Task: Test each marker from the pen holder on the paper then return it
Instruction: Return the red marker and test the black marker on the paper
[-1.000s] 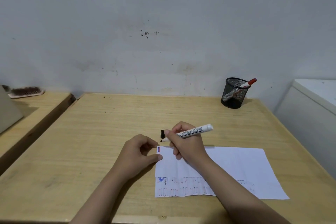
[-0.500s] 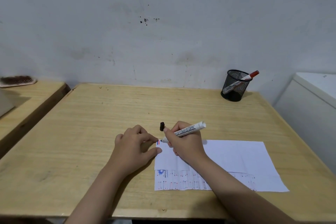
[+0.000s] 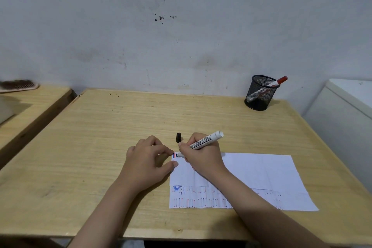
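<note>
A white marker is gripped in the fingers of the right hand, tip set on the upper left corner of the paper. The left hand, fingers curled, pins that corner. A black cap stands just above on the tabletop. At upper right, the pen holder contains a red-capped marker.

The tip of the marker is partly covered by the fingers of the right hand, so contact with the paper cannot be confirmed, and part of the sheet is hidden under that hand and forearm. The small print and rows of marks along the paper's near edge are too fine to be read, and the lower barrel of the red marker is only dimly seen through the mesh of the pen holder. The brush at the far left is blurred and cut off by the frame edge, as are both forearms at the bottom.
</note>
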### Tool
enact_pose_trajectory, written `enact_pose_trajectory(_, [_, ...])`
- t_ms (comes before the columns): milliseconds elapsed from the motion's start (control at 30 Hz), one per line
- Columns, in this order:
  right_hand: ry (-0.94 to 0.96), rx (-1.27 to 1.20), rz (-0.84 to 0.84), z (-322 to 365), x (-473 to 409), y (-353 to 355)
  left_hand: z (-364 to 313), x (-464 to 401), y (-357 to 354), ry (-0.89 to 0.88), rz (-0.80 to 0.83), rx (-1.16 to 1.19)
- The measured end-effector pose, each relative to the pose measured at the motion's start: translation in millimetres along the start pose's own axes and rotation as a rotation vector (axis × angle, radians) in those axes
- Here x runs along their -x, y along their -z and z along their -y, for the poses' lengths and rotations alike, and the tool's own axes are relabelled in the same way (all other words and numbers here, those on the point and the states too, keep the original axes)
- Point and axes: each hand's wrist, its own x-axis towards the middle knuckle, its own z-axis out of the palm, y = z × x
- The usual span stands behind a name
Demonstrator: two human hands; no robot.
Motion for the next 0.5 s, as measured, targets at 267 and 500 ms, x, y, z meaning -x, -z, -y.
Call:
enact_pose_trajectory(267, [0.01, -0.032, -0.052, 2.1, 2.1, 2.6, -1.1, -0.3, 1.1, 0.002, 0.029, -0.005])
enact_pose_trajectory(500, [-0.046, -0.336, -0.116, 12.5, 2.0, 12.2, -12.2, -23.7, 9.1, 0.179, 0.024, 0.259])
